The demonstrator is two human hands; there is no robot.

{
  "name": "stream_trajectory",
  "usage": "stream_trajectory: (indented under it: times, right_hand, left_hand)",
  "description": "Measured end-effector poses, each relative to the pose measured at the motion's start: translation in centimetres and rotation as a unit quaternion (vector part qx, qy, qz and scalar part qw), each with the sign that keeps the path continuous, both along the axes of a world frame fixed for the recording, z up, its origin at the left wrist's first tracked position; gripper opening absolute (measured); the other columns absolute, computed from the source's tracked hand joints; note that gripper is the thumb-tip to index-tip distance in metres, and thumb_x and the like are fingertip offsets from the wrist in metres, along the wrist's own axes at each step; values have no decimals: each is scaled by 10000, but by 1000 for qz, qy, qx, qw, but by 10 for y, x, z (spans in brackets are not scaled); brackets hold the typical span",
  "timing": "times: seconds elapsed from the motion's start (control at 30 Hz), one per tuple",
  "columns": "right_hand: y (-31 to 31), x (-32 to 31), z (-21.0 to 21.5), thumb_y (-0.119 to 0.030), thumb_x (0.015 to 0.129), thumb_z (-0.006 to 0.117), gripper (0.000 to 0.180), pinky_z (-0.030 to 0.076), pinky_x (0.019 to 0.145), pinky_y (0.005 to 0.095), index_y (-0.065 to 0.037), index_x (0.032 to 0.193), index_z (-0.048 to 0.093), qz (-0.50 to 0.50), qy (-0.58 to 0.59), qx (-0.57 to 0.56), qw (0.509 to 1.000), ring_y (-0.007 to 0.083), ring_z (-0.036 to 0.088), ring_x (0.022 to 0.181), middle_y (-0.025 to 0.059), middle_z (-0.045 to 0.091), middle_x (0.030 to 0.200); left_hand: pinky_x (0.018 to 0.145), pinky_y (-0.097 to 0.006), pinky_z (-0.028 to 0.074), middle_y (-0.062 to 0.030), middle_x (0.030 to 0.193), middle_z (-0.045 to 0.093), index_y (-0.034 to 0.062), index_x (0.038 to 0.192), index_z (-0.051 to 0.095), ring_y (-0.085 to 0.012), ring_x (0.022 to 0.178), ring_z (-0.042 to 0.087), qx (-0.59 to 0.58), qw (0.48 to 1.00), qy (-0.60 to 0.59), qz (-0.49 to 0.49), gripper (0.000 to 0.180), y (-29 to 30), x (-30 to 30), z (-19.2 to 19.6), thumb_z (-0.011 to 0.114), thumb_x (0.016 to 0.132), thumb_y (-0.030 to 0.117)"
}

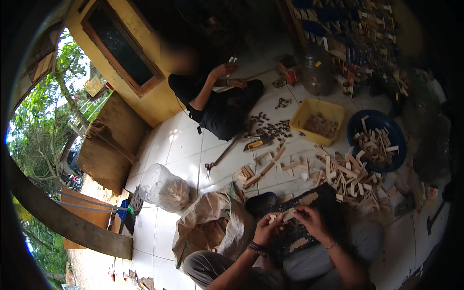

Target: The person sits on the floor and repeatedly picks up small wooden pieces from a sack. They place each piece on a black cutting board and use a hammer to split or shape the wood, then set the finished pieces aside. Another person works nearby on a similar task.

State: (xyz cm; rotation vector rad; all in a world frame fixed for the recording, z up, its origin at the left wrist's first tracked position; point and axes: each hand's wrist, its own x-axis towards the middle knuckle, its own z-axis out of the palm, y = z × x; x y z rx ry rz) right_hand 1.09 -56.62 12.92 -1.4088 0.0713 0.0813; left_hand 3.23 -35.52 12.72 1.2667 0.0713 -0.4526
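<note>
Pinching a pale wood piece (289, 214) from either side, the left hand (267, 229) and right hand (311, 223) hold it over a black board (333, 209). Ahead and rightward I see heaped wood sticks (355, 177), then a yellow tub (313, 137) and a blue basin (382, 167).

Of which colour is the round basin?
Dark blue; the basin shows best in the head view.

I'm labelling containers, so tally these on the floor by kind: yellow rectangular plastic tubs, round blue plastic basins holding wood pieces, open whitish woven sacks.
Yellow rectangular plastic tub: 1
Round blue plastic basin holding pale wood pieces: 1
Open whitish woven sack: 1
Total: 3
</note>
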Motion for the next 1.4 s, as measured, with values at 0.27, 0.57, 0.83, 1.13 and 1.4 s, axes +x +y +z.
stream_trajectory:
  times: [0.27, 0.57, 0.83, 1.13, 1.4]
  right_hand:
    - [-8, 0, 13, -153, 1059, 642, 337, 501, 796, 203, -29, 1371, 663, 42, -32, -49, 997, 2, 563, 926, -12, 711, 1187]
    - [-6, 0, 9, -110, 1038, 662, 321, 554, 896, 252, -15, 1345, 642, 69, -25, 9, 997, 64, 642, 1055, 35, 686, 1212]
    - [-2, -1, 6, -131, 1022, 692, 291, 550, 918, 249, 16, 1273, 682, 93, 11, 54, 994, 84, 658, 1049, 40, 722, 1157]
    - [-7, 0, 8, -128, 985, 743, 295, 539, 883, 246, -27, 1233, 620, 71, -3, 55, 996, 72, 633, 1030, 10, 678, 1086]
    - [-5, -2, 10, -135, 996, 728, 246, 562, 860, 259, -14, 1189, 633, 35, -45, 4, 998, 99, 660, 1035, 32, 687, 1076]
  left_hand:
    - [660, -260, 562, -82, 1008, 762, 38, 1132, 695, -142, 835, 739, 53, 990, -101, 84, 197, -5, 1, 13, 741, 1005, 181]
    - [664, -266, 569, -86, 976, 762, 12, 1136, 712, -150, 837, 746, 66, 993, -79, 58, 231, -4, 3, 17, 716, 1026, 215]
    - [723, -238, 510, -41, 1049, 742, 22, 1295, 691, -83, 818, 638, 2, 999, -21, 38, 339, -5, 0, 12, 703, 1034, 238]
    - [764, -226, 474, -13, 1148, 715, 8, 1365, 650, -70, 887, 595, -31, 999, 15, 22, 406, -3, -3, 10, 722, 1017, 203]
    - [723, -221, 461, 0, 971, 700, 8, 1285, 692, -61, 792, 575, -4, 1000, 8, -12, 323, -5, -3, 7, 728, 1012, 176]
